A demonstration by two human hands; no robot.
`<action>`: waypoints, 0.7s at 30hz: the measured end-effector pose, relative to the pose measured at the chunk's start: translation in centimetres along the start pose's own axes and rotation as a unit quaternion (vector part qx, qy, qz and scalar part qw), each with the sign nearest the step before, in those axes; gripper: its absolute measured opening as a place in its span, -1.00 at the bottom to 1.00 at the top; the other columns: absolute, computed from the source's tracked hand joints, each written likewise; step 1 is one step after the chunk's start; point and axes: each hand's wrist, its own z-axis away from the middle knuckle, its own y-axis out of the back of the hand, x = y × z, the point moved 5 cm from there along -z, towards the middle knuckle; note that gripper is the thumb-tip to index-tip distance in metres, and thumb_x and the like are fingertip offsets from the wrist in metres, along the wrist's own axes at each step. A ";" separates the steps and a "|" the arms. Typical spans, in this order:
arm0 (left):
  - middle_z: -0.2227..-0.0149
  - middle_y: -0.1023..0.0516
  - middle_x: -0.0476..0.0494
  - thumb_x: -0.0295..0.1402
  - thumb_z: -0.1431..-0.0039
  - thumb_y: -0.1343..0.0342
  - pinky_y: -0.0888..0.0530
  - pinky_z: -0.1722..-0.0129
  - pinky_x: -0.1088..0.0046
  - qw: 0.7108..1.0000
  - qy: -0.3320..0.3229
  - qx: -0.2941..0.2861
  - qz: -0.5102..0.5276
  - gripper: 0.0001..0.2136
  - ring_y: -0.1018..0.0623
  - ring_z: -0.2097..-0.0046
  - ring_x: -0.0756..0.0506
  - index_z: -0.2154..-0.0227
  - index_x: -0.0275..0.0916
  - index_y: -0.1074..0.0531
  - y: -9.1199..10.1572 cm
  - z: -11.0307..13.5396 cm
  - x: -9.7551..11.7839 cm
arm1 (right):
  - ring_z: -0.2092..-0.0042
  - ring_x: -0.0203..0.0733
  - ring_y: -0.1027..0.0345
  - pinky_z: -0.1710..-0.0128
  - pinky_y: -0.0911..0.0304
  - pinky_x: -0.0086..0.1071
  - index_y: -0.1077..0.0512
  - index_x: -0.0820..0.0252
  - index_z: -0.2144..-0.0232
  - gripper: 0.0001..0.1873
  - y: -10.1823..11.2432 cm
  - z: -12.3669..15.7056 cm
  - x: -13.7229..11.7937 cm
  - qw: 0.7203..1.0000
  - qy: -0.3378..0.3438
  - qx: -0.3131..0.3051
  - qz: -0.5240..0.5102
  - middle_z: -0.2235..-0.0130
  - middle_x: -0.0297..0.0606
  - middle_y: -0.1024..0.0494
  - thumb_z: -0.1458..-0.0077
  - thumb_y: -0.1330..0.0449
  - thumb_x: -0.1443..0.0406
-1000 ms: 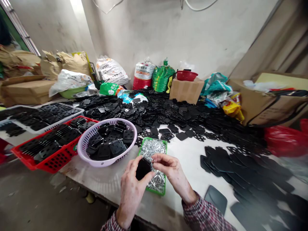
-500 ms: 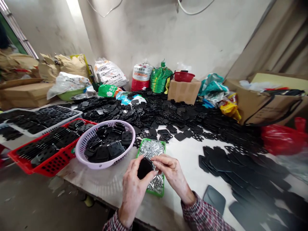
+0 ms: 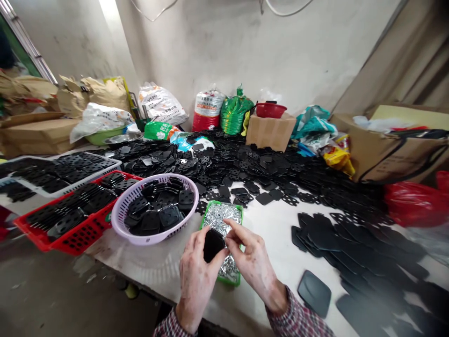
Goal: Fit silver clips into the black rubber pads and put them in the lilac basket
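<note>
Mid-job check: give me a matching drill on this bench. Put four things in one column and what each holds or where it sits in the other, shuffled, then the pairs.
Things
1. lilac basket
2. green tray
3. red bowl
4. black plate

Places and contents
A. on top of the cardboard box
B. gripped in the left hand, with the right hand fingertips at its edge
C. holds small shiny metal pieces
D. holds a loose heap of black parts

Pairs: 1-D, 2-C, 3-A, 4-B
</note>
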 end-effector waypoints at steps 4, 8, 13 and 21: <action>-0.02 -0.49 -0.30 -0.29 -0.15 -0.20 -0.49 -0.01 0.14 0.999 -0.028 0.018 -0.026 -0.52 -0.51 -0.05 -0.27 -0.13 -0.22 -0.30 0.2 0.3 0.3 | 0.25 -0.12 -0.45 0.24 -0.41 -0.32 -0.36 0.29 -0.16 -0.54 -0.1 0.0 -1.7 0.994 0.056 0.009 0.090 0.18 -0.08 -0.54 -0.25 0.02 0.39; -0.02 -0.49 -0.31 -0.31 -0.15 -0.21 -0.50 -0.01 0.12 0.999 -0.035 0.029 -0.029 -0.52 -0.52 -0.04 -0.27 -0.13 -0.23 -0.29 0.5 0.5 0.4 | 0.33 -0.11 -0.44 0.35 -0.41 -0.32 -0.35 0.31 -0.16 -0.52 -0.3 -0.4 -2.1 0.990 0.058 -0.008 0.125 0.24 -0.08 -0.54 -0.22 0.04 0.40; -0.02 -0.49 -0.31 -0.31 -0.15 -0.20 -0.49 0.00 0.15 0.999 -0.017 0.039 -0.019 -0.53 -0.52 -0.05 -0.27 -0.12 -0.24 -0.31 0.5 0.7 0.1 | 0.35 -0.10 -0.43 0.35 -0.40 -0.28 -0.33 0.35 -0.17 -0.51 -0.8 -0.6 -2.3 0.987 0.053 -0.009 0.152 0.25 -0.06 -0.54 -0.22 0.06 0.39; 0.01 -0.53 -0.26 -0.29 -0.10 -0.23 -0.49 0.01 0.19 0.998 0.048 0.027 0.040 -0.54 -0.54 -0.01 -0.24 -0.08 -0.22 -0.38 0.8 0.3 -0.4 | 0.35 -0.17 -0.39 0.35 -0.35 -0.36 -0.48 0.18 -0.02 -0.61 -1.2 -1.7 -0.9 0.997 -0.038 -0.069 -0.012 0.34 -0.26 -0.52 -0.13 -0.11 0.37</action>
